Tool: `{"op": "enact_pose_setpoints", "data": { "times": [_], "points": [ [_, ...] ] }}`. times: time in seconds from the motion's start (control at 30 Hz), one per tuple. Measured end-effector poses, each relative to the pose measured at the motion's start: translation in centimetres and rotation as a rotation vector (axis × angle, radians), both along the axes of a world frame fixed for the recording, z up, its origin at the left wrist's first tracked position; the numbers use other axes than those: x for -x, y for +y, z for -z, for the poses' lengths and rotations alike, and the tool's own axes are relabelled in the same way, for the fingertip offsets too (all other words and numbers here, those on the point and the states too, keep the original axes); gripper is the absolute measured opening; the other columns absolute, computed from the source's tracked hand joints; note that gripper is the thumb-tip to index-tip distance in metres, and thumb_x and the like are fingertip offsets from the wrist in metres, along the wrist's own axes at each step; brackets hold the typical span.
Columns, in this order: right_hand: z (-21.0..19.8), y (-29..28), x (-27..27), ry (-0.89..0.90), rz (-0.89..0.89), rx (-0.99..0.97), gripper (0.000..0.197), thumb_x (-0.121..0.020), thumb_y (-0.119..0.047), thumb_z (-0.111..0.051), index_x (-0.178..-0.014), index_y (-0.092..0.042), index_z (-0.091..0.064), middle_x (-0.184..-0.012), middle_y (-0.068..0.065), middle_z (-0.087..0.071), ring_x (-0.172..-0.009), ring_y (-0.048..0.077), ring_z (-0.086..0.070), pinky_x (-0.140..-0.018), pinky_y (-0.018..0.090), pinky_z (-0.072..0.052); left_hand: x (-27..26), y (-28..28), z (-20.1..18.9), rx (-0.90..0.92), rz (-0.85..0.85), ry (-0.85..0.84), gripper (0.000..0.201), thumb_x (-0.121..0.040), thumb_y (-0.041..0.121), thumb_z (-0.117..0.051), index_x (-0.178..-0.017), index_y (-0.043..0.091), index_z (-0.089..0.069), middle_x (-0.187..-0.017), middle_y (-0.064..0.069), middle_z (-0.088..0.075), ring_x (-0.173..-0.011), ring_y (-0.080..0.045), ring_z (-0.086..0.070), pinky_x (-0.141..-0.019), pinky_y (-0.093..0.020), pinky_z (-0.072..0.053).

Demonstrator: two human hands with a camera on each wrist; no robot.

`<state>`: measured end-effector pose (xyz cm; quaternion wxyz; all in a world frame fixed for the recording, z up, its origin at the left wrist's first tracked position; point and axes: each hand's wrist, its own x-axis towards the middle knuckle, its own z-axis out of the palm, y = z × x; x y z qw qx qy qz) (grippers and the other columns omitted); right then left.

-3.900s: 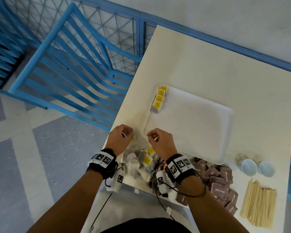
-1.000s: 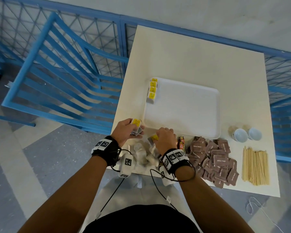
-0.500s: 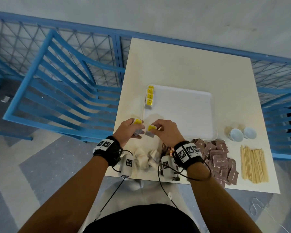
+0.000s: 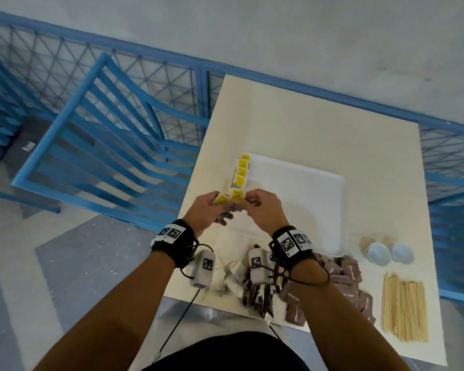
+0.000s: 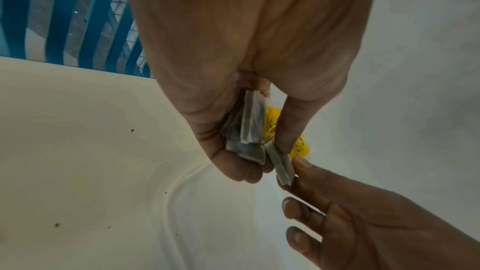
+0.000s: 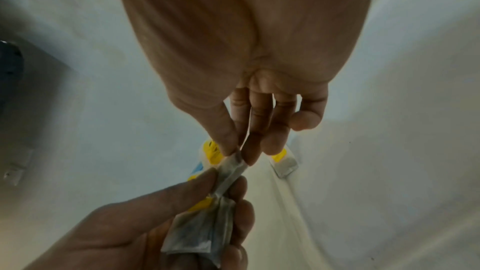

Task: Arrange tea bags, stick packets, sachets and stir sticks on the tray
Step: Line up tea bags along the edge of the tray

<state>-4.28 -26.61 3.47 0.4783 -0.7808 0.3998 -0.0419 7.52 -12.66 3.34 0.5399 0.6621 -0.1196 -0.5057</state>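
A: Tabletop (image 4: 319, 124) cream; tray (image 4: 306, 188) white. Tea bags (image 4: 241, 171) on its edge?

B: Grey-white pouches, yellow tags with small dark marks. Sachets (image 4: 346, 271) dull mauve-brown with pale print.

A: Stir sticks (image 4: 403, 306)?

B: Pale tan wood. Stick packets (image 4: 260, 295) dark brown-black, touches of red. Railing (image 4: 118, 103) bright blue; wristbands (image 4: 292, 242) black with black-and-white square markers.

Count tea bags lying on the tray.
4 tea bags, in a row along the left edge of the tray. The right hand pinches a fifth tea bag at its near end; the left hand holds more.
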Motion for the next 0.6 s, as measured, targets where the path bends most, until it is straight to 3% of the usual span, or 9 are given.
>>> {"op": "enact_pose_setpoints", "data": {
  "times": [0.07,0.23,0.37,0.6],
  "points": [
    [0.4,-0.6,-0.5,0.024,-0.023,-0.026,0.011,-0.086,-0.031,-0.078,-0.085,-0.025,-0.068,-0.078,-0.008,-0.071,-0.075,0.016,-0.07,-0.074,0.029,-0.055,-0.1,-0.2,0.3,-0.031,-0.011,0.002,0.013,-0.097,0.012,-0.066,-0.101,-0.001,-0.066,-0.079,-0.016,-0.067,-0.082,-0.028,-0.067,-0.068,-0.036,-0.054],
    [2.8,-2.9,-1.9,0.106,0.079,-0.042,0.019,-0.085,-0.029,-0.078,-0.097,-0.016,-0.073,-0.091,0.003,-0.076,-0.084,0.024,-0.072,-0.087,0.04,-0.057,-0.5,0.3,2.1,-0.123,-0.124,0.04,0.015,-0.1,0.003,-0.058,-0.112,0.001,-0.066,-0.103,-0.018,-0.069,-0.083,-0.029,-0.069,-0.077,-0.039,-0.058],
    [4.6,-3.1,-2.7,0.18,0.083,-0.052,0.016,-0.087,-0.027,-0.075,-0.098,-0.015,-0.076,-0.089,0.0,-0.074,-0.093,0.021,-0.07,-0.085,0.023,-0.047,-1.1,1.5,3.2,-0.136,-0.166,0.048,0.017,-0.097,-0.006,-0.058,-0.111,-0.001,-0.066,-0.102,-0.023,-0.068,-0.09,-0.034,-0.071,-0.083,-0.036,-0.063],
    [6.0,-2.3,-3.8,0.212,0.191,-0.042,0.015,-0.085,-0.024,-0.076,-0.096,-0.014,-0.077,-0.09,0.003,-0.076,-0.084,0.018,-0.066,-0.074,0.021,-0.042,-2.0,1.6,3.5,-0.129,-0.218,0.088,0.016,-0.097,-0.006,-0.059,-0.112,-0.006,-0.063,-0.095,-0.022,-0.067,-0.087,-0.034,-0.071,-0.08,-0.035,-0.063]
  ]
}}
